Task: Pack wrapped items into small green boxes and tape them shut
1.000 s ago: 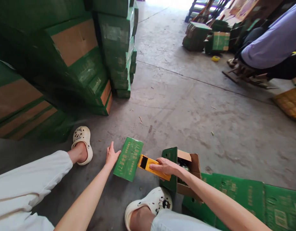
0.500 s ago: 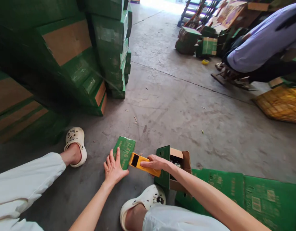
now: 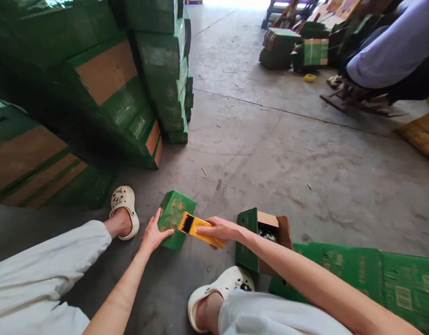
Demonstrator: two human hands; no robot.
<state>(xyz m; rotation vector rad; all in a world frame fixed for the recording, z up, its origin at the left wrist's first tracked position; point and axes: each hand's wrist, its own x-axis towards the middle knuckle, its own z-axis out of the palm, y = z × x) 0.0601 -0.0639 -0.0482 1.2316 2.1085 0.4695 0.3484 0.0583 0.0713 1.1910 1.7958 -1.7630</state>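
A small green carton (image 3: 177, 216) with gold print sits tilted above the floor or on it; I cannot tell which. My left hand (image 3: 153, 236) grips its left and near side, thumb across the front face, fingers along the left edge. In my right hand (image 3: 219, 229) is a flat yellow-orange box (image 3: 202, 231) with a black patch near one end, pinched between thumb and fingers. That end overlaps the carton's right edge. Right of this hand stands an open green carton (image 3: 247, 239), its brown flaps up and shiny items inside, partly hidden by my right forearm.
Flattened green cardboard (image 3: 360, 270) lies at the lower right. Tall stacks of green cartons (image 3: 158, 60) line the left. My white clogs (image 3: 125, 207) are planted on the concrete. At the upper right another person sits low, near a yellow tape roll (image 3: 309, 78) and more cartons (image 3: 315, 52).
My left hand has shifted from spread fingers over the small carton to its left side, and the carton has tilted, showing another face. The yellow-orange box has moved left over its edge.
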